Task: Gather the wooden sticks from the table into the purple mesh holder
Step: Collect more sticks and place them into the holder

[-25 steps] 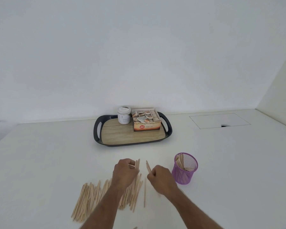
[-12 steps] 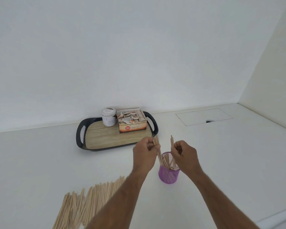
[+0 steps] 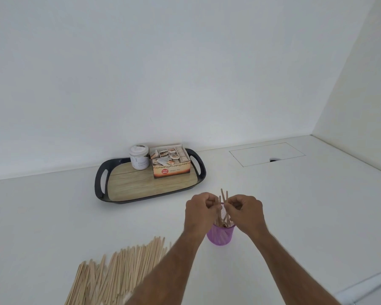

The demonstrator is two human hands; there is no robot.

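Note:
The purple mesh holder stands on the white table, partly hidden behind my two hands. Several wooden sticks poke up out of it between my fingers. My left hand is closed on sticks at the holder's left rim. My right hand is closed on sticks at the right rim. A large heap of loose wooden sticks lies on the table at the lower left, partly covered by my left forearm.
A black tray with a wood-look base sits at the back by the wall. It carries a white jar and an open box of tea sachets. A flush hatch lies in the table at the back right.
Both hands lifted sticks from the heap, carried them right to the holder, and now have drawn close together over its mouth with the sticks lower inside.

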